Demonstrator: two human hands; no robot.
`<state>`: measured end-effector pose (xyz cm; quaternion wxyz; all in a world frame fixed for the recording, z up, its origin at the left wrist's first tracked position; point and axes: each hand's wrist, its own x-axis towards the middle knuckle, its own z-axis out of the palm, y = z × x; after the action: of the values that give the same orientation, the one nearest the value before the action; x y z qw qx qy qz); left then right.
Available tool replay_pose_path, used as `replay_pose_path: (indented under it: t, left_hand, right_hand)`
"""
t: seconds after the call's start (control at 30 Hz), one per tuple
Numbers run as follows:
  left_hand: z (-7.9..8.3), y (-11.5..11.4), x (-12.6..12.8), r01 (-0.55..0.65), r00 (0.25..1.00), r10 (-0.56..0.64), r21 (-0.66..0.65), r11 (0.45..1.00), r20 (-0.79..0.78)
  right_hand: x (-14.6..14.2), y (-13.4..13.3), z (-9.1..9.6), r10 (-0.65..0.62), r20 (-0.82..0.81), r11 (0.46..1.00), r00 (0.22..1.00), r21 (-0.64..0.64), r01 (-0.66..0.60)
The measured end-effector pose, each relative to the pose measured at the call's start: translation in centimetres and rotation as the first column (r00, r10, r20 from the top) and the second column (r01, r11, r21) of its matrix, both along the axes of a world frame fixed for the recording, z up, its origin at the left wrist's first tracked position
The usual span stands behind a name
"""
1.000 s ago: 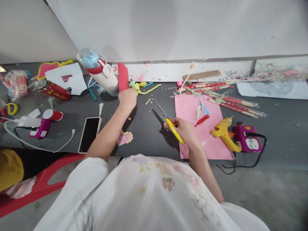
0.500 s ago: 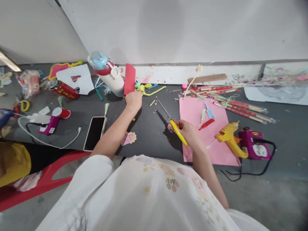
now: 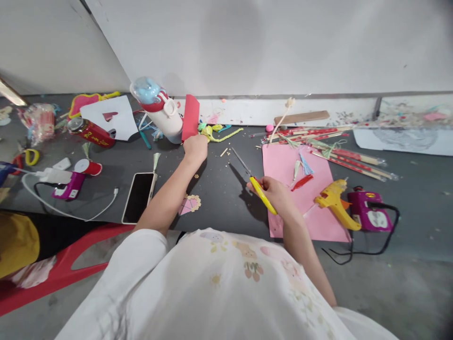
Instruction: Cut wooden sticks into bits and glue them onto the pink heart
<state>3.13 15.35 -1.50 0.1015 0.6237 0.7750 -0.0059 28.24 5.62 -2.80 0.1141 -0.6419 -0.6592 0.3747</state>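
My left hand is closed at the back of the desk, against the lower end of a folded red paper and a bundle of yellow-green cord. Its fingers are turned away, so what they grip is hidden. In my right hand is a pair of scissors with yellow and red handles, its blades pointing up and left above the desk. Small cut sticks and crumbs lie between the hands. A pink paper piece edged with little beige bits rests beside my left forearm.
A white bottle stands left of the red paper. A phone, a red can and a power cube lie further left. Rightward are pink paper, a yellow glue gun and wrapped sticks. Someone's yellow sleeve shows at left.
The view has turned very slightly, shifting the surroundings a little. Both hands and the scissors stay practically where they were.
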Motion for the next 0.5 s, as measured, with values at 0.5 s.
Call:
replay_pose_path:
  t: [0.5]
  left_hand:
    - [-1.6, -4.2, 2.7, 0.337, 0.927, -0.324, -0.040, 0.941, 0.187]
  right_hand:
    - [0.4, -0.2, -0.5, -0.050, -0.028, 0.999, 0.998, -0.022, 0.049]
